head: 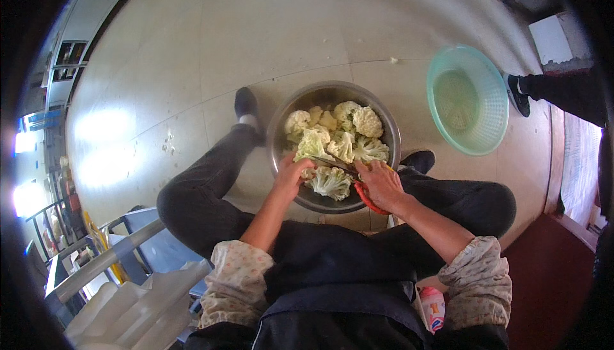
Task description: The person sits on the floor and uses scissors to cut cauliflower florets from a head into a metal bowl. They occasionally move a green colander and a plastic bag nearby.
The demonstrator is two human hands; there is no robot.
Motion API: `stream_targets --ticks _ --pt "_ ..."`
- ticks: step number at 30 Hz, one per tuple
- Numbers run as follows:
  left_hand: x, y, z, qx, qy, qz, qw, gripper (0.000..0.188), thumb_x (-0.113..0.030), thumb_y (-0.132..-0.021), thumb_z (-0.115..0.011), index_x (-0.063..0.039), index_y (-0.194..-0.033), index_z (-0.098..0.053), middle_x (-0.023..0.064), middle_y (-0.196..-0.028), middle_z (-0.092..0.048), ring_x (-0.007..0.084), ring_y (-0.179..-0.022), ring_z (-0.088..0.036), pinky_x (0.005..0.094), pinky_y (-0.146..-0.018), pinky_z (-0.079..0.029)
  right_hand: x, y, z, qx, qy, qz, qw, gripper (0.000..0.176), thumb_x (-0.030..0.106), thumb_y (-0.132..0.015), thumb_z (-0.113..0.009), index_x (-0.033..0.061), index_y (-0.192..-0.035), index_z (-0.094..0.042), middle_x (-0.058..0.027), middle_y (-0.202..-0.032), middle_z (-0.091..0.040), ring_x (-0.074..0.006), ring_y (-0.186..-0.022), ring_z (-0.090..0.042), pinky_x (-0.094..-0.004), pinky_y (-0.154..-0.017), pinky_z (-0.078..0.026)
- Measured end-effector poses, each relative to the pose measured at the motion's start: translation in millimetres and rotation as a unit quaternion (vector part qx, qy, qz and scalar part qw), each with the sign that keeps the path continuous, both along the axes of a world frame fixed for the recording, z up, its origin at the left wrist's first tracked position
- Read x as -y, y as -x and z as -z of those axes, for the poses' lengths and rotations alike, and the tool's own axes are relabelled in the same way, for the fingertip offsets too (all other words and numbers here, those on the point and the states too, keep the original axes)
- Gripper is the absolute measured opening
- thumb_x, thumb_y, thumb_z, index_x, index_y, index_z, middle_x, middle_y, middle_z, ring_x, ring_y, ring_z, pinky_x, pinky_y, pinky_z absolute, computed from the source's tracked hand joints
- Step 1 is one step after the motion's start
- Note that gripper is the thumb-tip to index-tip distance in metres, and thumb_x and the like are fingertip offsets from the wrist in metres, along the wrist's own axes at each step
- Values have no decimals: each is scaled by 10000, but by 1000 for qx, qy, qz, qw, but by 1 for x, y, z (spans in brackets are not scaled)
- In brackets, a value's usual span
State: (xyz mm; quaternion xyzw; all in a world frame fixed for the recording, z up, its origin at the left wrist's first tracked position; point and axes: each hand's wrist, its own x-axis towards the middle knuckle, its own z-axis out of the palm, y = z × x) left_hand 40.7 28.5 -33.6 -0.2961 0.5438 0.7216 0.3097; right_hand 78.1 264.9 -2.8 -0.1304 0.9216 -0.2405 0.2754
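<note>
A round stainless steel basin [331, 87] between my knees holds several pieces of cauliflower [368, 122]. My left hand [289, 176], at the basin's near left side, grips a pale green-white cauliflower piece [312, 145]; its fingertips are partly hidden. In my right hand [383, 186] is a pair of scissors [366, 198] with red handles. Their blades point left, across the cauliflower and close to my left thumb. Just below the blades lies a cut cauliflower floret [331, 184] with its stems showing.
To the right on the floor, a light green plastic basket [434, 110] leans. Another person's dark-trousered leg and shoe [519, 96] stand beside it. Small white scraps [394, 60] dot the tiled floor. At lower left are a metal rail [110, 259] and translucent plastic sheeting [139, 307].
</note>
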Motion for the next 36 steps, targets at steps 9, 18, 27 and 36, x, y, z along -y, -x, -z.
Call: stream_targets --ticks 9,18,27,36 --pt "7 -9 29 66 -23 -50 996 277 -33 -731 -576 -19 -1005 -545 92 -909 -591 223 -795 -606 365 -650 -518 0 -4 16 -9 -23 -47 999 313 181 -833 -521 57 -1109 -438 -222 -893 -544 -380 -840 -574 -481 -676 -453" --pt "22 -23 49 -84 39 106 990 348 -19 -704 -597 -47 -1046 -538 83 -956 -576 202 -807 -582 343 -635 -508 -6 -17 31 124 141 47 981 152 215 -859 -470 96 -916 -546 -157 -722 -612 -323 -685 -615 -440 -623 -453" --pt "5 -5 16 -121 39 37 991 502 49 -726 -517 -70 -1211 -472 98 -1107 -547 221 -973 -548 334 -729 -506 -1 -9 25 121 120 34 985 241 205 -897 -353 73 -1028 -505 -196 -889 -606 -353 -837 -598 -440 -693 -455" --pt "-1 2 15 -72 1 -49 996 612 89 -711 -497 -58 -1300 -417 100 -1072 -567 190 -872 -584 301 -735 -497 6 -7 7 31 43 39 998 345 149 -836 -489 105 -1177 -459 -202 -905 -552 -377 -842 -576 -461 -699 -455"
